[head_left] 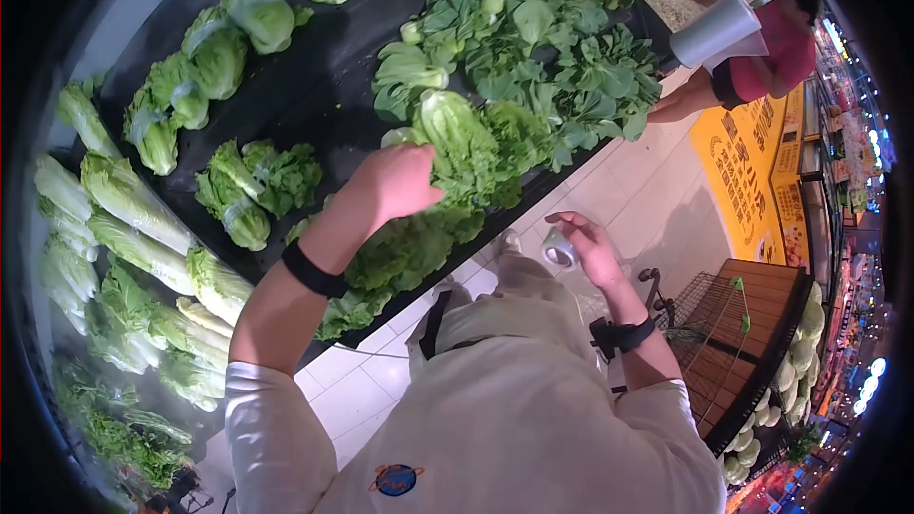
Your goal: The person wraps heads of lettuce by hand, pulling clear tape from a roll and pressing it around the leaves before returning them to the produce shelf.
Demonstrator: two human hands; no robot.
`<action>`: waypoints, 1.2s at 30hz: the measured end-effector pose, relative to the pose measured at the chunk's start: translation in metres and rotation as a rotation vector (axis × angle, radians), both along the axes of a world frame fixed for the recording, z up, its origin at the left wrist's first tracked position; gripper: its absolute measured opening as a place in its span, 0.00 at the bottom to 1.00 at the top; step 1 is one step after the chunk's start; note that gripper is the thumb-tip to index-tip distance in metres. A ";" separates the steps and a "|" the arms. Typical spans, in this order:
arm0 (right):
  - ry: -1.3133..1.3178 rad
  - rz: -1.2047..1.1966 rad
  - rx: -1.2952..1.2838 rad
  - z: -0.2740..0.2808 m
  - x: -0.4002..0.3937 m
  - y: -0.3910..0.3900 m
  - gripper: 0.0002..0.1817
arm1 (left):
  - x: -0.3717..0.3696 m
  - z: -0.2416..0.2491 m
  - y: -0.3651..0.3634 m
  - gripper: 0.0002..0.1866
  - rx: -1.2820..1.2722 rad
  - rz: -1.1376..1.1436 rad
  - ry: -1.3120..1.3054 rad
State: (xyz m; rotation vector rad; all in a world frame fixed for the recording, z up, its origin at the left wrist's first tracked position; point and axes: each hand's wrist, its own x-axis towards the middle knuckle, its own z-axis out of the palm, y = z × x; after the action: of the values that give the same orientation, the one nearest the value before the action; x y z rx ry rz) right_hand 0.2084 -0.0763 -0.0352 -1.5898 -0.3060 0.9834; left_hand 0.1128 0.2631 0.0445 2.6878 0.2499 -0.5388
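Observation:
My left hand (398, 181), with a black band on its wrist, is closed at the near side of a leafy green lettuce (457, 138) on the black display shelf (314, 67). Its fingertips are partly hidden, and the lettuce's leaves spread away to the right. Over the floor beside the shelf, my right hand (592, 252) grips a roll of clear tape (559, 249) between thumb and fingers. More loose lettuce (409, 247) lies below my left forearm. Bundled lettuce heads (238, 186) sit to the left of that hand.
Dark leafy greens (562, 48) cover the shelf's far right. Napa cabbages (143, 200) are stacked at left. A person (785, 48) stands at upper right near a roll of plastic bags (719, 29). A wire shopping cart (700, 314) and a wooden-sided stand (752, 324) are at right.

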 end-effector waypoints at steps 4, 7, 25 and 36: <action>-0.066 -0.053 0.071 -0.013 0.027 -0.006 0.12 | 0.040 -0.030 0.006 0.33 0.219 0.223 -0.178; -0.003 0.008 0.070 -0.029 0.061 -0.021 0.11 | 0.063 -0.044 0.000 0.33 0.479 0.213 -0.255; -0.132 -0.111 -0.131 -0.062 0.205 -0.112 0.11 | 0.182 -0.065 0.092 0.23 0.494 -0.050 0.034; 0.000 -0.227 -0.118 -0.074 0.229 -0.128 0.11 | 0.257 0.107 0.097 0.15 0.716 -0.185 -0.567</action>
State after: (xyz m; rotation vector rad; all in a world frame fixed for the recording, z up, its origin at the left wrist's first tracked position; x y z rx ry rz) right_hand 0.4376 -0.2041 -0.1091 -1.6901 -0.0658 0.8381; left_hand 0.3696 0.3602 0.1511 3.4249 0.0271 0.3620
